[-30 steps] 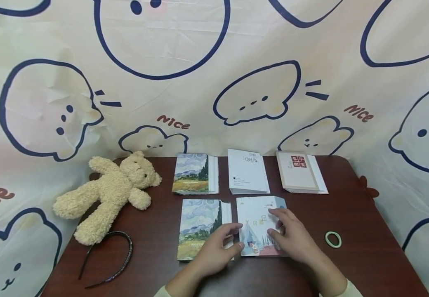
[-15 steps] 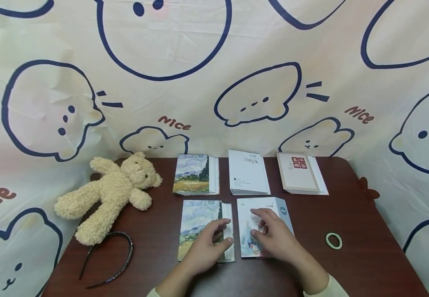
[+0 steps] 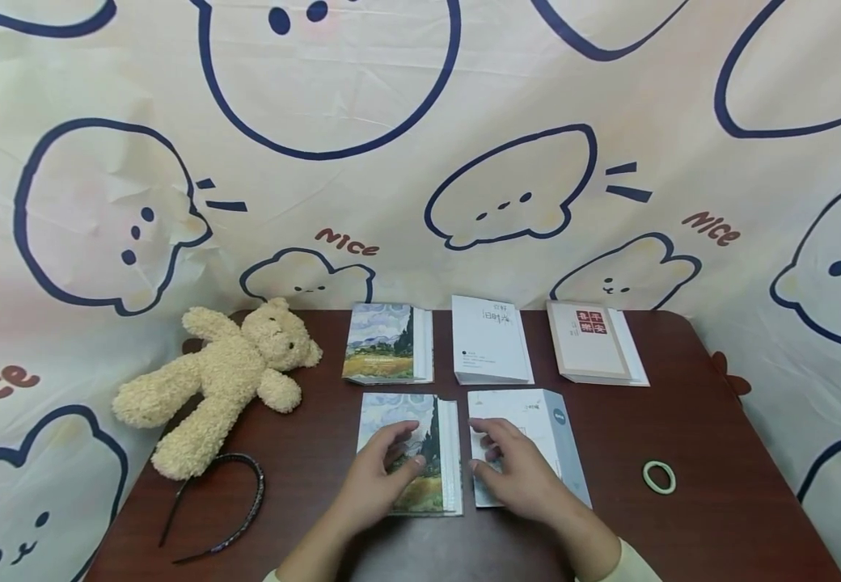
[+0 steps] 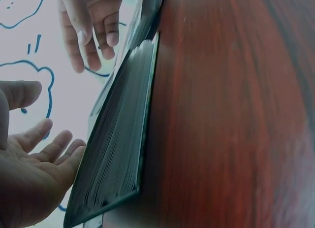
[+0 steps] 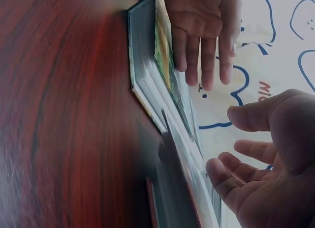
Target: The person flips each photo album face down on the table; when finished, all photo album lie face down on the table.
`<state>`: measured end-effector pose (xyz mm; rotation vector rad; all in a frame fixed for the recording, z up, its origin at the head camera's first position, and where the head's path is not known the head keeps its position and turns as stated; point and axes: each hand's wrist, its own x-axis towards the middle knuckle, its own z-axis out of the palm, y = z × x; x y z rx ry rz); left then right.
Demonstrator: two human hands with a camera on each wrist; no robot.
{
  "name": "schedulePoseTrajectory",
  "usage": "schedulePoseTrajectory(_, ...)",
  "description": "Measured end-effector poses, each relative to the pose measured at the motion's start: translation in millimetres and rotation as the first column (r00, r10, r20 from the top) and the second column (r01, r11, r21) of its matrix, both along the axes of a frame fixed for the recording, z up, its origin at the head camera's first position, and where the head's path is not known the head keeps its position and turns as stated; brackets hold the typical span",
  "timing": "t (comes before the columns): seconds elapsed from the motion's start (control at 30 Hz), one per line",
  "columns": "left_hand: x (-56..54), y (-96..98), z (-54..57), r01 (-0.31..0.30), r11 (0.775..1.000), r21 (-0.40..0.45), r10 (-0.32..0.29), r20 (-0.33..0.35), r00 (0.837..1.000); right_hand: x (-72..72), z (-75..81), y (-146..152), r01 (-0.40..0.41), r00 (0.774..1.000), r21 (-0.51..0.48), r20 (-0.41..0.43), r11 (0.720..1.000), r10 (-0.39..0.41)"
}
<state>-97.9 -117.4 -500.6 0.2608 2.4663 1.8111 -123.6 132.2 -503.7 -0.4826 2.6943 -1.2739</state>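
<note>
My left hand [image 3: 377, 477] is over the front left photo album [image 3: 431, 485], whose cover carries a landscape painting. Its fingers are relaxed and hold nothing. To the right, my right hand [image 3: 526, 477] is over the lower left part of a pale album [image 3: 569, 453] with a blue-grey strip down its right side. That hand is empty too, fingers loosely bent. In the left wrist view, page edges [image 4: 115, 134] of an album show beside the left hand [image 4: 34, 174]. The right wrist view has the right hand [image 5: 270, 164] close above the pale album's cover.
Behind lie another landscape album [image 3: 380, 343], a white album [image 3: 489, 339] and a beige album [image 3: 588, 339] with red characters. A teddy bear [image 3: 227, 376] and a black headband [image 3: 256, 493] are at left. A pale green ring [image 3: 659, 478] lies at right on the brown table [image 3: 712, 525].
Both hands have shifted left. The right hand has come away from the pale album's right side, uncovering its blue-grey strip; the left hand has moved off the gap between the two front albums.
</note>
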Motion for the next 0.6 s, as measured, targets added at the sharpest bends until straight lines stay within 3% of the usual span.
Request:
schedulePoseTrajectory(0.37,1.1,-21.4,5.1,-0.104,0.995,-0.002,0.104,-0.011,0.995,0.9,-4.3,-17.7,-0.119,0.993,-0.07,-0.013,0.991,0.118)
schedulePoseTrajectory(0.6,0.3,-33.1,6.1,-0.164,0.986,-0.036,0.165,0.033,0.986,2.3,-5.9,-27.7,-0.155,0.988,-0.015,-0.005,0.988,0.155)
